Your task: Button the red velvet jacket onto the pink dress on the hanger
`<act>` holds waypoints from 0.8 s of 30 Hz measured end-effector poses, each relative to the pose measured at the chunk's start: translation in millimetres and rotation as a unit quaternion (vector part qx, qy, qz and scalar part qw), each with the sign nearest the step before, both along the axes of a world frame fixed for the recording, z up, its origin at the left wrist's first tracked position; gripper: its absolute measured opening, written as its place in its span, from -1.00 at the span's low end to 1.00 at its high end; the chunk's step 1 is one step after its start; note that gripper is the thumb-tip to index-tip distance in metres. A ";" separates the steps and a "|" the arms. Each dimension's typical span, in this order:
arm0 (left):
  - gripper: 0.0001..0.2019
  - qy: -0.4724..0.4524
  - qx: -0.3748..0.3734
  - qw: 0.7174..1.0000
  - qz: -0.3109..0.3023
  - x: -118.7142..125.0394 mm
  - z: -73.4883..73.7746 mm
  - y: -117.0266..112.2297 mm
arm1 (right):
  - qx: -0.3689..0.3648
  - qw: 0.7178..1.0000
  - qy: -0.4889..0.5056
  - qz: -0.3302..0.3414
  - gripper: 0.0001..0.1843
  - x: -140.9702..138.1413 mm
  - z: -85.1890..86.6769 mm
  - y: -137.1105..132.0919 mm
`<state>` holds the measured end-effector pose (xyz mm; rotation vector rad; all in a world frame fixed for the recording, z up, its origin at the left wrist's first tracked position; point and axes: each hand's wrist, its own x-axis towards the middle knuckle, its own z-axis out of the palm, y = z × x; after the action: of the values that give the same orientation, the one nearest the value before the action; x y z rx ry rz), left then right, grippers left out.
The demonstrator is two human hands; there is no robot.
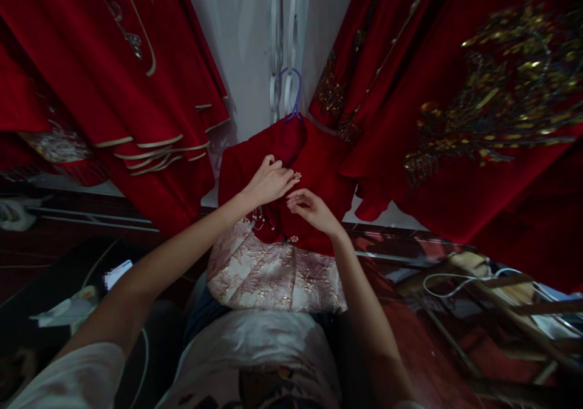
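A small red jacket (319,160) with a pale brocade skirt (273,275) hangs on a purple hanger (294,90) in front of me. My left hand (268,181) pinches the jacket's front edge beside a small metal button (297,175). My right hand (312,210) is just below it, fingers curled on the fabric of the front opening. A second button (294,238) sits lower on the front, and a beaded tassel (260,218) dangles under my left wrist.
Large red embroidered garments hang at left (113,81) and right (478,111). A white wall (246,39) is behind the hanger. White cables (450,278) and wooden sticks lie on the glossy dark floor at right; papers and a phone (116,273) lie at left.
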<state>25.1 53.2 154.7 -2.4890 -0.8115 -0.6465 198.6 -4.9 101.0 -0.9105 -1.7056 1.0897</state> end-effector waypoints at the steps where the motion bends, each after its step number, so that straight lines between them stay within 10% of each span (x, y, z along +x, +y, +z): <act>1: -0.74 0.011 0.006 1.000 0.011 -2.0 0.1 -0.1 | 0.005 1.000 0.021 -0.012 -0.57 -7.6 0.5 -0.4; 6: -0.77 -0.046 0.003 0.994 0.097 -12.9 -6.3 -4.1 | -0.015 1.000 -0.012 -0.006 -0.11 -48.3 -11.1 -7.3; 11: -0.58 -0.168 -0.010 0.966 0.197 -22.6 -14.1 -18.9 | -0.019 0.970 -0.139 -0.200 0.17 -54.3 -30.4 -1.6; 24: -0.44 -0.272 -0.112 0.917 0.270 -75.2 -8.8 14.0 | 0.188 0.841 -0.227 -0.454 -0.20 46.5 16.1 29.9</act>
<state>-50.2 67.2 145.9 -2.1082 -1.7849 -1.0940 245.1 25.0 117.1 -1.5514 -1.4474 -0.1092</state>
